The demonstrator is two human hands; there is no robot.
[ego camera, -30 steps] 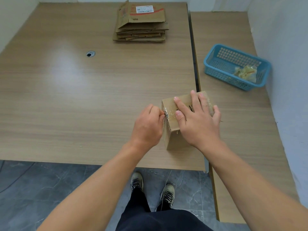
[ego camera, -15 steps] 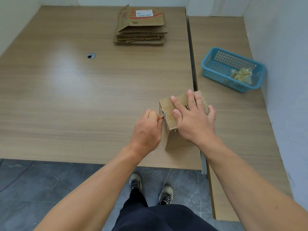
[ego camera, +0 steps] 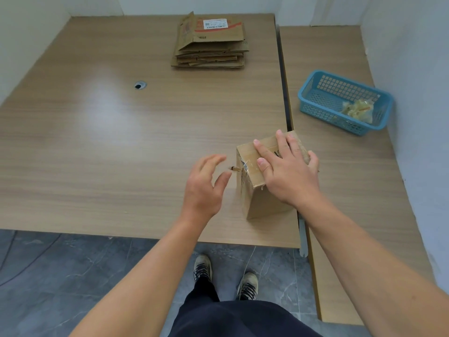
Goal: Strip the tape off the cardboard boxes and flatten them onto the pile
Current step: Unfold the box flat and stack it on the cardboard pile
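Right hand (ego camera: 289, 173) flat atop cardboard box (ego camera: 264, 203), left hand (ego camera: 204, 188) loose, empty beside it; wood-grain table (ego camera: 97, 147), grey tile floor (ego camera: 73, 276).

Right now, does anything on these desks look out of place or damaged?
Two small things. A peeled tape end sticks out sideways from the cardboard box under the right hand, beside the empty left hand. On the flattened pile, the top sheet's left flap stands up.
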